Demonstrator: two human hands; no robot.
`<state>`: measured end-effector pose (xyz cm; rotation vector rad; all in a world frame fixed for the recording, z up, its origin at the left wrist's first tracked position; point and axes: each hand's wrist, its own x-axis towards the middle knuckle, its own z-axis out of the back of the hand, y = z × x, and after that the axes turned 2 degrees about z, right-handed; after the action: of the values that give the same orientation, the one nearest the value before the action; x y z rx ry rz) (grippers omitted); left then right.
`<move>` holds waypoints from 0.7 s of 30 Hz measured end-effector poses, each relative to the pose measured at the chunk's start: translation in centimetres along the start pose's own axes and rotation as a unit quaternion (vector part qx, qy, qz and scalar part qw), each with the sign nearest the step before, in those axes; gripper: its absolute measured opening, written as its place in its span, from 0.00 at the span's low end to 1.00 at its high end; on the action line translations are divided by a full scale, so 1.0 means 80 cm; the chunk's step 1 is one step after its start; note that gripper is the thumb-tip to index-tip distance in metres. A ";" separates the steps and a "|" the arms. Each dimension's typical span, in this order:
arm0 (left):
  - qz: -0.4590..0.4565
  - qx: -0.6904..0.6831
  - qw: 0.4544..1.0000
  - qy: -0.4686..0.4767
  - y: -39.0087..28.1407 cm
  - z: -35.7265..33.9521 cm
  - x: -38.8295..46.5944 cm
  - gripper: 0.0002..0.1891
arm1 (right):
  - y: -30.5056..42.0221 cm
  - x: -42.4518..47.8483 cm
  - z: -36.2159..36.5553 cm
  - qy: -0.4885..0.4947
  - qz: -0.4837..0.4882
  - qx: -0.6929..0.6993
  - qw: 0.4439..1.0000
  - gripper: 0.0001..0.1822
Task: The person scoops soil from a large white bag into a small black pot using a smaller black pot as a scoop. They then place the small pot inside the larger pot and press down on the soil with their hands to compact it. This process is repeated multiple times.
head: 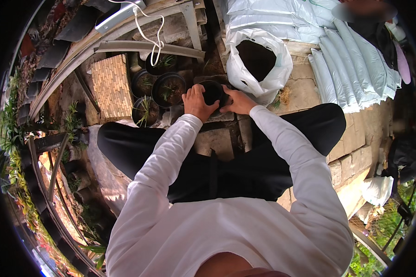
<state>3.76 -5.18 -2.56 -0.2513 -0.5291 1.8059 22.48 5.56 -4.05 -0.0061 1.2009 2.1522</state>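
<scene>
A black plastic plant pot (211, 90) stands upright on the ground before me, dark inside. My left hand (198, 102) grips its left side, with the thumb at the near rim. Around the right side curls my right hand (238, 101), its fingertips at the pot's wall. Just left of the pot are several black pots of soil with small grassy plants, among them a round pot (169, 90) and a nearer one with longer leaves (145, 112). Behind my right hand an open white plastic sack (284, 65) holds dark material, perhaps soil.
Filled white plastic bags (353, 65) lie stacked at the back right. A tile-patterned board (111, 86) lies left of the pots, near a metal frame (149, 47) with a white cable (161, 29) hanging over it. Dry grass (284, 97) lies by the sack. Part of another person shows at top right.
</scene>
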 end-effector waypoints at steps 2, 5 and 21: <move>0.000 0.006 1.000 0.001 0.001 0.002 -0.001 0.36 | -0.006 -0.003 -0.002 -0.005 0.002 0.000 1.000 0.62; -0.003 0.005 1.000 -0.002 -0.004 0.008 0.009 0.36 | -0.003 0.000 0.003 -0.001 0.000 0.015 1.000 0.62; -0.053 0.008 0.998 0.022 0.006 0.033 0.015 0.31 | 0.014 -0.004 0.008 0.021 -0.023 -0.040 0.999 0.61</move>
<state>1.88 -4.76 -0.40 -0.2462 -0.4881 1.6980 22.29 5.47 -2.77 -0.1134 1.1273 2.1678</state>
